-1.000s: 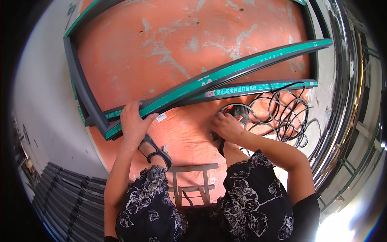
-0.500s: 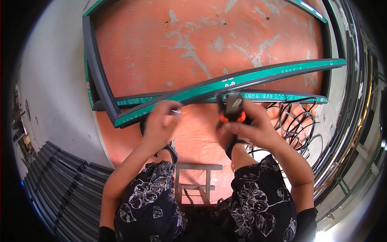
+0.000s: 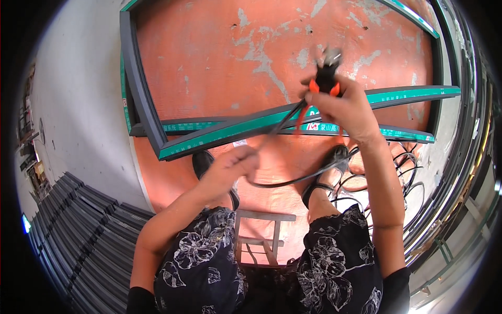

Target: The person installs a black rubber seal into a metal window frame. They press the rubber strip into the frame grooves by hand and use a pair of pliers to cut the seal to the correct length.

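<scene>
My right hand [image 3: 349, 107] grips pliers [image 3: 327, 77] with orange-red handles and blurred metal jaws. It is raised over the slanting bar of a dark grey frame [image 3: 225, 134] faced with green printed film. A thin black rubber strip [image 3: 282, 183] runs taut and smeared from beside my right hand down to my left hand [image 3: 230, 171]. The fingers of my left hand are closed on it, in front of the frame's near bar. Beyond that hand, the strip curves over my right foot toward a loose coil [image 3: 405, 162]. Whether the strip is also held in my right hand is unclear.
A second frame [image 3: 408, 134] lies beneath the first on a worn orange board [image 3: 204, 63]. Dark profiles are stacked at left [image 3: 89, 230], and long bars [image 3: 470, 136] line the right. A low wooden stool [image 3: 266, 215] stands between my legs.
My right hand has risen away from me with the pliers, and their jaws now point outward. My left hand has moved right and lower; the black strip now stretches between the hands.
</scene>
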`<state>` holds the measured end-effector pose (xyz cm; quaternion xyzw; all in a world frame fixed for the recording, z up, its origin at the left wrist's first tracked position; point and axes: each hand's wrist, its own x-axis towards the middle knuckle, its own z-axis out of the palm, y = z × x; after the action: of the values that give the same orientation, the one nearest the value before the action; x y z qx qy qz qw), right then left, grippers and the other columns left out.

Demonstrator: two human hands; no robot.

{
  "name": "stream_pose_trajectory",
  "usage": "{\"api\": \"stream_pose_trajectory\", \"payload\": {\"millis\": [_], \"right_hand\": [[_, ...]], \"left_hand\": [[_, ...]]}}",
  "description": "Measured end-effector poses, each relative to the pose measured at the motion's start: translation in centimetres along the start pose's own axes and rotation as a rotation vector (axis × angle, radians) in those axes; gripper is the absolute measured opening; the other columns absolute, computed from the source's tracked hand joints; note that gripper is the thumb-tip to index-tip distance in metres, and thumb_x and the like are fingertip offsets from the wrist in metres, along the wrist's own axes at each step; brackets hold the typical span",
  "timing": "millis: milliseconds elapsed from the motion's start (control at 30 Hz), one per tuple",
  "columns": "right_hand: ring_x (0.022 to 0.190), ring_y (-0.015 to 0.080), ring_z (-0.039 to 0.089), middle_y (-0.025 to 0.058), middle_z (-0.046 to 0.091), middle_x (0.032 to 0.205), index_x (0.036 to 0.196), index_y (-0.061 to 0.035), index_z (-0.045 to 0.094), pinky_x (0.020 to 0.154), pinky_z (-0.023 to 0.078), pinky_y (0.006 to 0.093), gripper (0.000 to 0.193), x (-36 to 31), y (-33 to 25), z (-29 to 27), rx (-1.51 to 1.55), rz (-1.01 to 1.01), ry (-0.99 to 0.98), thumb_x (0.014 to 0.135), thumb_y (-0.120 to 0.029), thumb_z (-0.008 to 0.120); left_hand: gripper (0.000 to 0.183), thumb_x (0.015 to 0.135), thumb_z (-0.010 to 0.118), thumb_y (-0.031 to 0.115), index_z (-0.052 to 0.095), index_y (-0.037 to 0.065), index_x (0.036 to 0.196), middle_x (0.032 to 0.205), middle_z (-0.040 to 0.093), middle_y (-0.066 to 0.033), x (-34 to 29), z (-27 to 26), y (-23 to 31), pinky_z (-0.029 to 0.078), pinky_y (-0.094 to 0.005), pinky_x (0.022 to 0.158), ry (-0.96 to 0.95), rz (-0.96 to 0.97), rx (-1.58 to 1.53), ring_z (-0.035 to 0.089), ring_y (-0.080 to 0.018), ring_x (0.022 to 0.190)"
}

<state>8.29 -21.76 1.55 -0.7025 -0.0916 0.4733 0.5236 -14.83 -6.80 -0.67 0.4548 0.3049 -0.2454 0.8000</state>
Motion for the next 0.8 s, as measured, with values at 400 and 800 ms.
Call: {"api": "stream_pose_trajectory", "payload": {"millis": [400, 800], "right_hand": [[0.057, 0.0062, 0.043, 0.0132, 0.060, 0.095, 0.126, 0.0066, 0.043, 0.039, 0.028, 0.0141, 0.061, -4.9, 4.4, -1.2, 0.915, 0.331, -0.263, 0.072, -0.014, 0.065], [0.080, 0.0168, 0.057, 0.0221, 0.057, 0.114, 0.116, 0.0023, 0.050, 0.064, 0.046, 0.0220, 0.039, -5.6, 7.7, 4.4, 0.899, 0.681, -0.405, 0.083, -0.018, 0.047]], "left_hand": [[0.027, 0.096, 0.045, 0.026, 0.054, 0.002, 0.105, 0.064, 0.037, 0.0049, -13.7, -13.8, 8.8, 0.020, -0.0169, 0.039, 1.010, 0.647, -0.045, 0.026, -0.0005, 0.046], [0.025, 0.095, 0.046, 0.028, 0.052, 0.004, 0.102, 0.074, 0.058, -0.0032, -1.3, -3.0, 0.3, 0.042, -0.0192, 0.053, 0.194, -0.052, -0.135, 0.057, -0.0095, 0.061]]}}
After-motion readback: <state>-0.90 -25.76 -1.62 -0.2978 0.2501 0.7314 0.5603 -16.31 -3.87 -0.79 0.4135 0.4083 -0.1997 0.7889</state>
